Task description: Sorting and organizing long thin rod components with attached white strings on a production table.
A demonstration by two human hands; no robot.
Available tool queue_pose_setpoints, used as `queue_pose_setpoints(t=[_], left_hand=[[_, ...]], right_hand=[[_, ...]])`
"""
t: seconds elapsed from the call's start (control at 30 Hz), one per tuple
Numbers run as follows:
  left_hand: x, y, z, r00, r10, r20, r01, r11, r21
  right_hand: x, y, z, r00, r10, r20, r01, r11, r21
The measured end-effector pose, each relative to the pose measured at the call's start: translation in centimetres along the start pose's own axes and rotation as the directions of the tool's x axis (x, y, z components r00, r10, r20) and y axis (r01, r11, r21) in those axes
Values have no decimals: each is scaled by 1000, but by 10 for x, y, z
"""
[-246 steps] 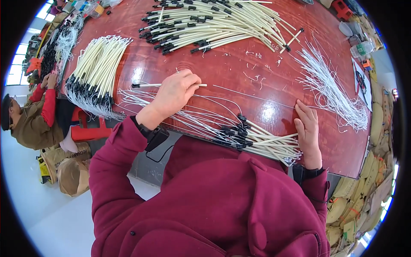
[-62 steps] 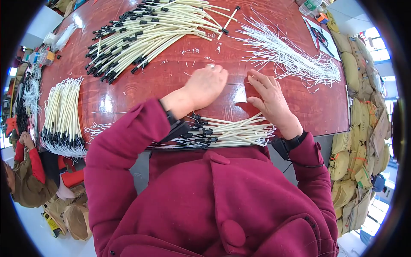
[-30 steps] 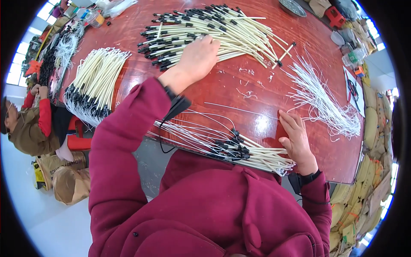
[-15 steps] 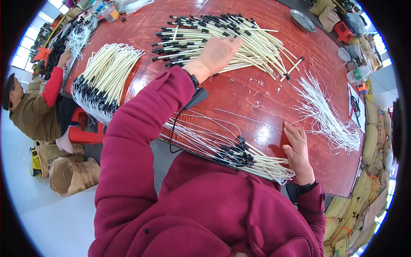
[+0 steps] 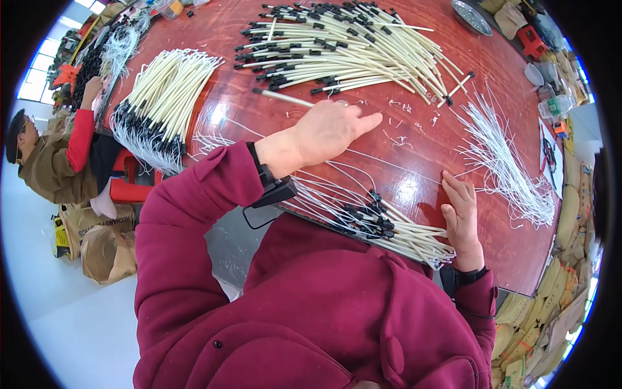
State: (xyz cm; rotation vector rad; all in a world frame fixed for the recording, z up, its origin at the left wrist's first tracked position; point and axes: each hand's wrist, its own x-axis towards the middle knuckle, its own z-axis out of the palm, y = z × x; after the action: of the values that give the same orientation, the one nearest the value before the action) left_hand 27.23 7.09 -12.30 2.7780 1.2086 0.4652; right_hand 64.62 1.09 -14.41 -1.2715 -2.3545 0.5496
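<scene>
My left hand (image 5: 327,129) lies over the red-brown table (image 5: 414,162), and a cream tube with a black tip (image 5: 282,97) runs out from under its thumb side. Just beyond it is a big loose pile of the same cream tubes (image 5: 350,52). My right hand (image 5: 461,217) rests flat on the table with fingers spread, between a bundle of tubes with thin white wires (image 5: 382,223) at the near edge and a heap of thin white wires (image 5: 505,162) to the right.
A neat stack of cream tubes (image 5: 165,97) lies at the table's left. Another person in a brown and red jacket (image 5: 52,162) sits at far left. Bags (image 5: 97,246) stand on the floor. A metal dish (image 5: 472,16) sits far right.
My left hand has drawn back from the big pile toward me, bringing one cream tube along. My right hand has stayed flat on the table.
</scene>
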Motion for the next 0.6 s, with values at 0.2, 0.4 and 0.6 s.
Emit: queue_pose_setpoints(t=[0.2, 0.4, 0.6], left_hand=[[-27, 9, -13, 914, -299, 276, 288, 954, 79], [-43, -6, 10, 998, -57, -5, 57, 993, 108], [-53, -16, 5, 970, -244, 7, 241, 953, -184]], right_hand=[[-3, 4, 5, 1000, -14, -11, 14, 1000, -13], [-9, 7, 6, 999, 26, -18, -26, 999, -18], [-1, 15, 6, 999, 36, -5, -37, 999, -16]])
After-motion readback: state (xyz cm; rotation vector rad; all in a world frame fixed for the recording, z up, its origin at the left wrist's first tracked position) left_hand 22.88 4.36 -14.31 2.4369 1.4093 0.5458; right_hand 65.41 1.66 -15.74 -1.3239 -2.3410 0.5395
